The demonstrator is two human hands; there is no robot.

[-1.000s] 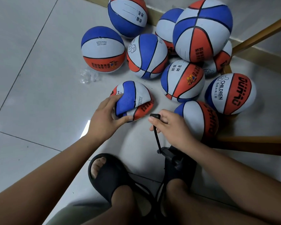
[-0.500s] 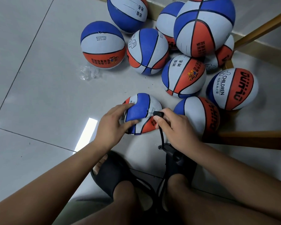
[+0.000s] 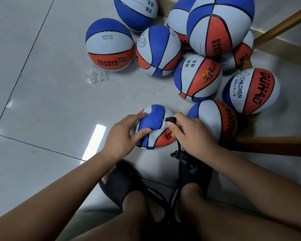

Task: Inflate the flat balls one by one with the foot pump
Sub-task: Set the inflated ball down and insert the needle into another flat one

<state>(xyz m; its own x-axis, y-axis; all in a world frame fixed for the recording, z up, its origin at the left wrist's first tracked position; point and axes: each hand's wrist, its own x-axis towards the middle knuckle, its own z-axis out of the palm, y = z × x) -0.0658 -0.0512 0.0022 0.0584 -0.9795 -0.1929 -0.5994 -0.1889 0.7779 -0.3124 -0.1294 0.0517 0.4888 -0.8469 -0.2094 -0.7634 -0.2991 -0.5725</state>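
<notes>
A flat, dented blue, white and orange ball [image 3: 155, 119] lies on the floor tiles in front of my feet. My left hand [image 3: 123, 134] grips its left side, thumb and fingers pressed into the rubber. My right hand [image 3: 189, 134] pinches the black nozzle [image 3: 170, 119] of the pump hose, whose tip touches the ball at its valve spot. The thin black hose [image 3: 178, 146] runs down to the black foot pump [image 3: 193, 169], which sits under my right foot.
Several inflated balls of the same colours [image 3: 198, 78] crowd the floor behind and to the right. Wooden furniture legs [image 3: 274, 145] run along the right. A crumpled clear plastic wrap [image 3: 96, 75] lies at left. A black slipper [image 3: 123, 181] is on my left foot.
The flat ball has been drawn closer to my feet and turned, blue panel up. My right hand has brought the nozzle from beside the ball onto its surface.
</notes>
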